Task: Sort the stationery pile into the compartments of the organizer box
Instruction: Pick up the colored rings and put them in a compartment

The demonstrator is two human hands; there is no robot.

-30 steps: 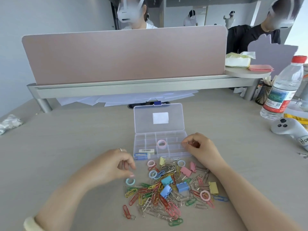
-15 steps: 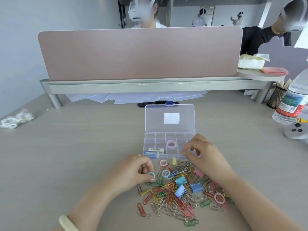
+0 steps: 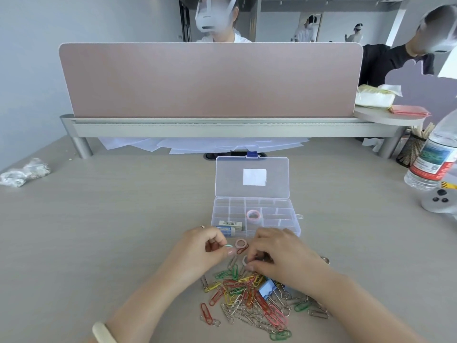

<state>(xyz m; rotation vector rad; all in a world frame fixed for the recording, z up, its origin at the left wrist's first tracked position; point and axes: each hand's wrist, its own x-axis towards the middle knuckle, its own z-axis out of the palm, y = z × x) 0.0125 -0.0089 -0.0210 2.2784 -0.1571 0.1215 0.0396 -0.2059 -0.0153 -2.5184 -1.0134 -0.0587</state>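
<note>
Head view: I find the left hand (image 3: 200,251) closed in a pinch on a small mint ring (image 3: 228,246), held between thumb and fingertip; the right hand (image 3: 279,256) lies curled over the far edge of the stationery pile (image 3: 247,298), its fingertips at a pale ring (image 3: 244,260); whether it has that ring gripped I cannot tell. A pink ring (image 3: 240,243) lies on the bench (image 3: 99,231) between the two hands, just beside the mint one.

The organizer box (image 3: 295,226) stands open directly beyond both hands, its long axis running left to right; its near wall is just ahead of the knuckles. A pink tape roll (image 3: 254,216) sits in a middle compartment; an eraser (image 3: 230,223) occupies the near-left one.

Assessment: the middle compartment lies ahead and slightly right of the left hand; that hand carries the ring and is nearer the box's left half, so a short forward reach should serve; most of the pile is not yet sorted.
</note>
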